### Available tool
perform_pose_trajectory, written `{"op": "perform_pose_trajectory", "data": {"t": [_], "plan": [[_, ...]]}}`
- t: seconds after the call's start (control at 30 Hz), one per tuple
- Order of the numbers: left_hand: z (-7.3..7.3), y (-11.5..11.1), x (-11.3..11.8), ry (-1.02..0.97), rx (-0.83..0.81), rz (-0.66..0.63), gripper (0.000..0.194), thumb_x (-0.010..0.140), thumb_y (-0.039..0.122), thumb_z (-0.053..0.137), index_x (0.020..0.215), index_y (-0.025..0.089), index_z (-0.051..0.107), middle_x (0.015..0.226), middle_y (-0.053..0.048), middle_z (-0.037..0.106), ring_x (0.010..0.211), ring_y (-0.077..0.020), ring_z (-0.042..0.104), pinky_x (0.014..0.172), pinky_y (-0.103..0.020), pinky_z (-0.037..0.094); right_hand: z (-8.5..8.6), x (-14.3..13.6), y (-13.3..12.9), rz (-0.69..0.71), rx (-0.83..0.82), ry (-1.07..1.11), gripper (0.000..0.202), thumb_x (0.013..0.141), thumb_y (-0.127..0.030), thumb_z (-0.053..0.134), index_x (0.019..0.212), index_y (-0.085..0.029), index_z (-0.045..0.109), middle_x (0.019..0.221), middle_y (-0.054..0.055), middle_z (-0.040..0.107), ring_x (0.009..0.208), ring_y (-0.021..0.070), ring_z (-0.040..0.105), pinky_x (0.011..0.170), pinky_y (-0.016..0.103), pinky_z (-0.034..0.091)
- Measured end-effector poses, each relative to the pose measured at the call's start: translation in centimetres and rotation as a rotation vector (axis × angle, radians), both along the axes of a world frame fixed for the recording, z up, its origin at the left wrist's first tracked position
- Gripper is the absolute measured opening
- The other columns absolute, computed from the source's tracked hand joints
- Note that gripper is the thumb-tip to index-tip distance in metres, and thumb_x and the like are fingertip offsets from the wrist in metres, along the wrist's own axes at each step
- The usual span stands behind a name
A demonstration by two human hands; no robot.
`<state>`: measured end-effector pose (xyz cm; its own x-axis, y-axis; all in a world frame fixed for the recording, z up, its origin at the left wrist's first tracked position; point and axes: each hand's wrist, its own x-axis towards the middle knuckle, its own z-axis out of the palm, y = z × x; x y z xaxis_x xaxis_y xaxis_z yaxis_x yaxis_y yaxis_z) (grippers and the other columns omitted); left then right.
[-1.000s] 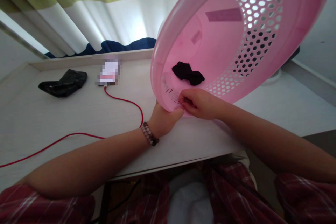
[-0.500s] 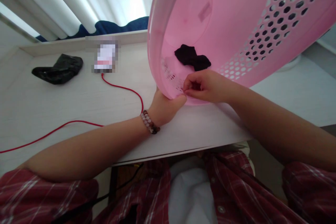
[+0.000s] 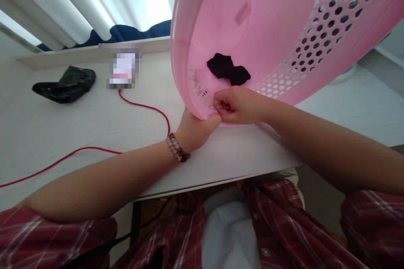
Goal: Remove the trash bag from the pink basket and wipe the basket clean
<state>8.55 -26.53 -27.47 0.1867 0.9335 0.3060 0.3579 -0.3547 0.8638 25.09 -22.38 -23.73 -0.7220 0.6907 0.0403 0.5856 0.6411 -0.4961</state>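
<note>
A pink plastic basket (image 3: 271, 12) lies tipped on its side, its opening facing left and toward me. My left hand (image 3: 198, 130) grips its lower rim, thumb inside and the other fingers hidden behind the wall. Just inside the rim, my right hand (image 3: 238, 105) is closed with curled fingertips near my left thumb; whatever it may pinch is hidden. A crumpled black cloth (image 3: 227, 69) rests in the basket beyond my right hand, not touched by it.
On the white desk (image 3: 135, 122) are a black shiny pouch or bag (image 3: 65, 84) at the left and a blurred-out phone (image 3: 124, 68) with a red cable (image 3: 148, 107). Behind them hang white curtains (image 3: 132, 0) above a raised back ledge.
The view has shifted slightly, so the basket and desk things appear a little further left. My right hand's fingers have curled in more tightly; my left hand keeps its hold.
</note>
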Motion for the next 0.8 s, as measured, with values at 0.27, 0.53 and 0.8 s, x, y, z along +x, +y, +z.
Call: {"op": "perform_pose_trajectory", "data": {"t": [0.27, 0.53, 0.8], "plan": [[-0.1, 0.0, -0.1, 0.001, 0.037, -0.024, 0.027, 0.073, 0.012, 0.057, 0.099, 0.017, 0.064, 0.105, -0.004, 0.070, 0.101, -0.0183, 0.064, 0.101, -0.034, 0.047, 0.2, 0.0, -0.5, 0.007, 0.041, 0.012, 0.006, 0.068, -0.018, 0.053, 0.069, -0.017, 0.047, 0.058, -0.002, 0.047, 0.056, 0.0092, 0.035, 0.056, 0.024, 0.020], [0.4, -0.1, 0.1, -0.033, -0.006, -0.029, 0.023, 0.072, 0.012, 0.056, 0.093, 0.016, 0.064, 0.097, -0.004, 0.071, 0.092, -0.0183, 0.066, 0.097, -0.035, 0.050, -0.4, 0.1, -0.1, 0.028, 0.072, 0.047, 0.005, 0.069, -0.019, 0.051, 0.069, -0.018, 0.046, 0.056, -0.003, 0.046, 0.054, 0.0090, 0.034, 0.055, 0.024, 0.019], [0.8, -0.1, 0.1, -0.039, -0.018, -0.017, 0.031, 0.072, 0.012, 0.057, 0.102, 0.016, 0.062, 0.104, -0.005, 0.069, 0.104, -0.0197, 0.063, 0.104, -0.038, 0.045, -0.1, 1.1, -0.4, 0.022, 0.089, 0.112, 0.009, 0.076, -0.017, 0.048, 0.084, -0.016, 0.052, 0.067, -0.001, 0.054, 0.059, 0.0099, 0.040, 0.058, 0.024, 0.028]]}}
